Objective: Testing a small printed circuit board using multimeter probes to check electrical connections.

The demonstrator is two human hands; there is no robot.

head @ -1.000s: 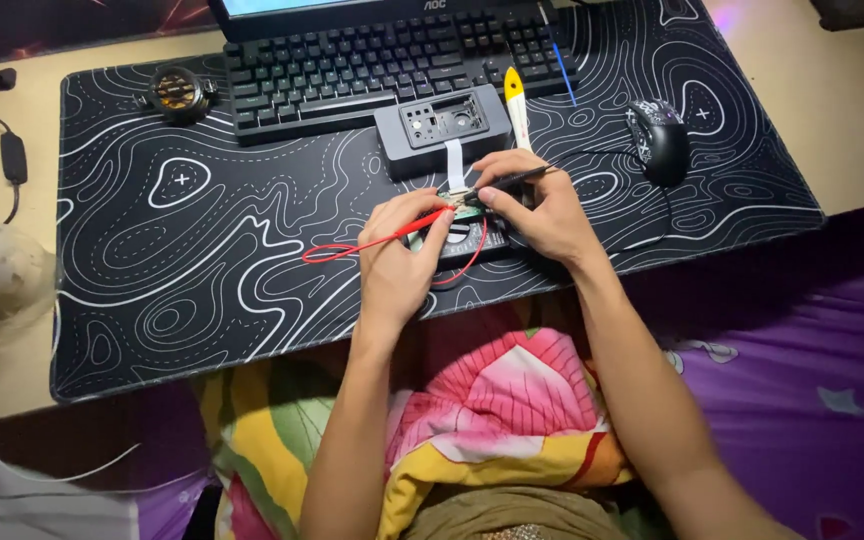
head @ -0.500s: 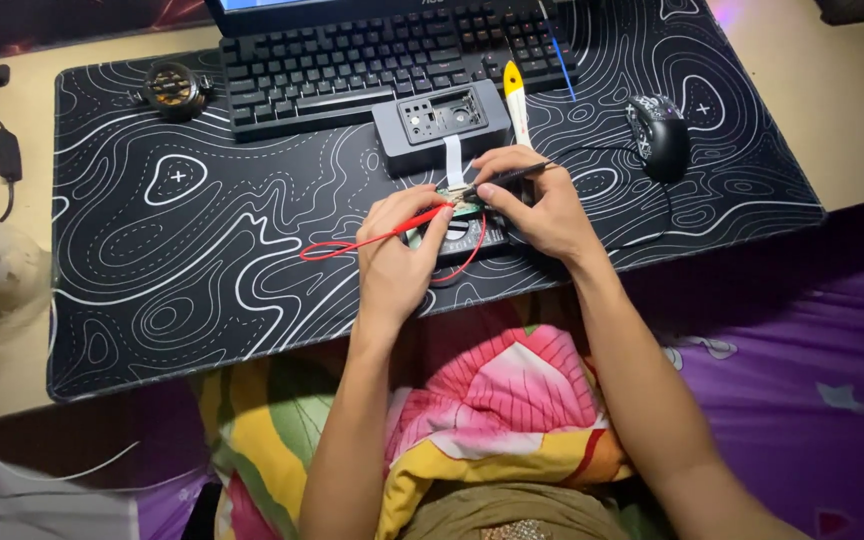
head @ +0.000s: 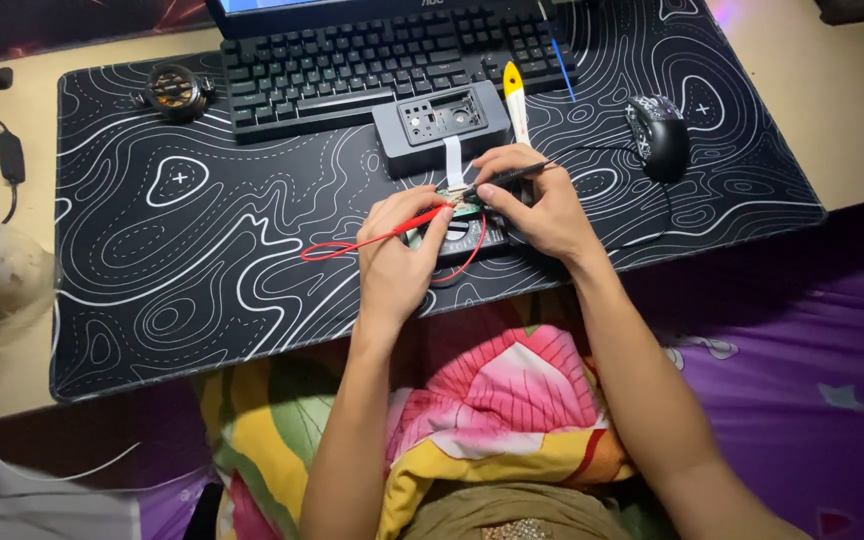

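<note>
A: What are the hands holding?
B: Two probes: the left hand (head: 397,255) is pinching one red probe (head: 407,232), the right hand (head: 537,200) one black probe (head: 512,175), both touching one small circuit board (head: 460,200) lying mid-mat.
A: And around it?
B: One grey casing (head: 442,125), one keyboard (head: 382,60), one mouse (head: 660,135) are sitting on one black desk mat (head: 202,230).

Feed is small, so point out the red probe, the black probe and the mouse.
red probe (head: 407,233), head view, shaft by left fingers
black probe (head: 517,173), head view, mid shaft
mouse (head: 659,135), head view, top shell
</note>
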